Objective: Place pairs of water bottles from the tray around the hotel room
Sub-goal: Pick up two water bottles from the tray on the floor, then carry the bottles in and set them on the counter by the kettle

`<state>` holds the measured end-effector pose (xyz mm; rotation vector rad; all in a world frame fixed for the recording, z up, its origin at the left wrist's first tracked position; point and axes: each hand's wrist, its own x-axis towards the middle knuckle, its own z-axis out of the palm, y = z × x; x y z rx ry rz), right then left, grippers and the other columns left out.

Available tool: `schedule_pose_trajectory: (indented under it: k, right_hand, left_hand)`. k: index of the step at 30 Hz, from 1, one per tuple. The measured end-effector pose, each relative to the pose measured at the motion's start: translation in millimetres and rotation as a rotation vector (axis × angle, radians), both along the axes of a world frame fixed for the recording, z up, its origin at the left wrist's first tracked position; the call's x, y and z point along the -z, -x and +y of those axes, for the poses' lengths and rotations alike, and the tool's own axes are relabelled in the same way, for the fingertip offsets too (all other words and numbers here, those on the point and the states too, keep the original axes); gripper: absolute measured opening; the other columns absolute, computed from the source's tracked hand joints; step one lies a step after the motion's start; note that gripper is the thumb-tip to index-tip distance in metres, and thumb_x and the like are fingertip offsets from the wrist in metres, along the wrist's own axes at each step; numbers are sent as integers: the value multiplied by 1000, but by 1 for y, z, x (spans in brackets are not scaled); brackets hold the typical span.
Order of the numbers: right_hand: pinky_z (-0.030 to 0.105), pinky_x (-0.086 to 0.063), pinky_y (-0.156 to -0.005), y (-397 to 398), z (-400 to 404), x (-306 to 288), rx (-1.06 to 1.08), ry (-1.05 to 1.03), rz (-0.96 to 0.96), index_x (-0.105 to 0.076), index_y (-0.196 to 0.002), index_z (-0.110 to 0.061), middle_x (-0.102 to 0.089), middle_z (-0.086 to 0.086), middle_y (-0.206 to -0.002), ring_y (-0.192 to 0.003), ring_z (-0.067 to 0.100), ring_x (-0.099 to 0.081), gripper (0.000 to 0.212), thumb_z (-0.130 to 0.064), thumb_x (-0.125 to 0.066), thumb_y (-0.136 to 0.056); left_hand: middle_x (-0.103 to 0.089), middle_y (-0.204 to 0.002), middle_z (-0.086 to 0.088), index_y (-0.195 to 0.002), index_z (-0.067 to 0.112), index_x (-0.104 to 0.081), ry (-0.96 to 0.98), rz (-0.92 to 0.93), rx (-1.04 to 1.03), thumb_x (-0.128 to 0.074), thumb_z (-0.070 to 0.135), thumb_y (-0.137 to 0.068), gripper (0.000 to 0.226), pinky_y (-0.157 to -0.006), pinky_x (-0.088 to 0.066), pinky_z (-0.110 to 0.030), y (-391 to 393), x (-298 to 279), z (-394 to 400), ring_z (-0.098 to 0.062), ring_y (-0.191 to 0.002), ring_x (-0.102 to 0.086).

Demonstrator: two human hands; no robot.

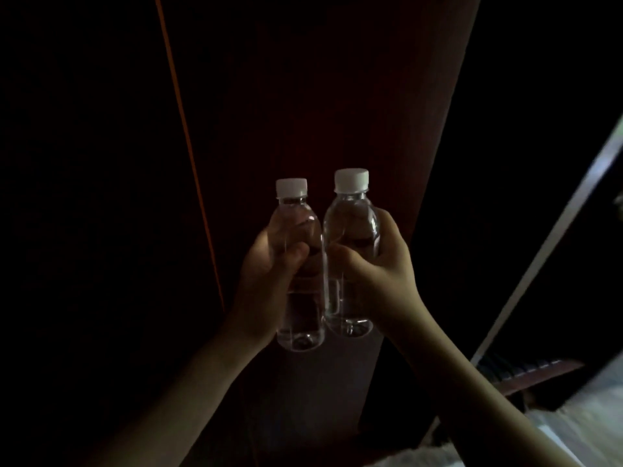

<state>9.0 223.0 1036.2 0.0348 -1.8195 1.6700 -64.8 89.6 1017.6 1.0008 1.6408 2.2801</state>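
Two clear water bottles with white caps stand upright side by side in front of me, their sides touching. My left hand (269,267) grips the left bottle (298,220) round its middle. My right hand (381,271) grips the right bottle (352,214), which sits a little higher. Both bottles are held in the air in a very dark room. No tray is in view.
A tall dark red-brown panel (320,96) stands straight ahead behind the bottles, with a thin orange strip (188,146) along its left. A pale slanted frame (546,247) runs up the right. Light-coloured fabric (573,426) lies at the bottom right.
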Motion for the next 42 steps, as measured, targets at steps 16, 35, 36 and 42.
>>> schedule_pose_trajectory:
  k: [16, 35, 36, 42]
  right_hand:
    - [32, -58, -58, -208, 56, -23, 930, 75, 40, -62, -97, -19, -69, -2, -80, -69, 12, -70, 44, -18, -83, -59]
    - [23, -56, -53, -512, 179, -30, 1368, 145, 113, -58, -122, -12, -69, -5, -88, -71, 7, -72, 47, -2, -74, -79]
    - [23, -56, -54, -518, 191, -31, 1360, 143, 116, -59, -122, -12, -70, -6, -86, -72, 8, -72, 47, -4, -76, -79]
    - [23, -55, -53, -539, 280, -30, 1304, 156, 116, -59, -117, -12, -67, 2, -95, -70, 8, -71, 45, -4, -78, -77]
  left_hand:
    - [-59, -88, -8, -96, 32, -67, -79, 61, 838, -74, 24, -62, 36, -56, -54, -24, -126, -38, 144, -23, -69, -60]
    - [-76, -96, -5, -107, 26, -65, -9, 45, 1073, -80, 31, -63, 47, -61, -59, -26, -405, -46, 341, -25, -83, -76]
    - [-76, -96, -5, -106, 27, -65, -6, 47, 1071, -80, 31, -61, 48, -61, -59, -26, -411, -46, 352, -24, -83, -76]
    - [-74, -98, -5, -105, 29, -66, 12, 64, 1040, -82, 37, -57, 51, -61, -60, -28, -433, -40, 435, -25, -84, -76]
